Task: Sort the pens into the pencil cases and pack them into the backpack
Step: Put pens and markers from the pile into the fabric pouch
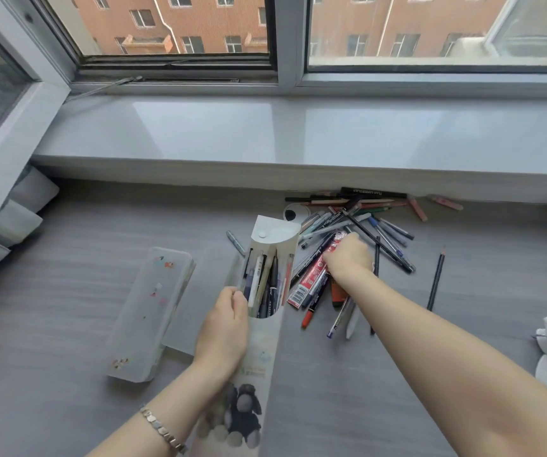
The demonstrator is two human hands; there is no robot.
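1. The case, a soft pouch with its flap thrown back, runs lengthwise over the worktop, mouth toward the sill. Pens sit packed in its opening.
2. The left hand pinches the left edge of the mouth, fingers curled on the fabric.
3. The right hand lies knuckles-up on the pile, fingers bent down by a red packet. I cannot tell whether they grip anything.
4. The pile fans from just right of the case back under the sill's edge.
5. A frosted box lies just left of the case.
6. A pencil lies apart on the right, with bare worktop around it.
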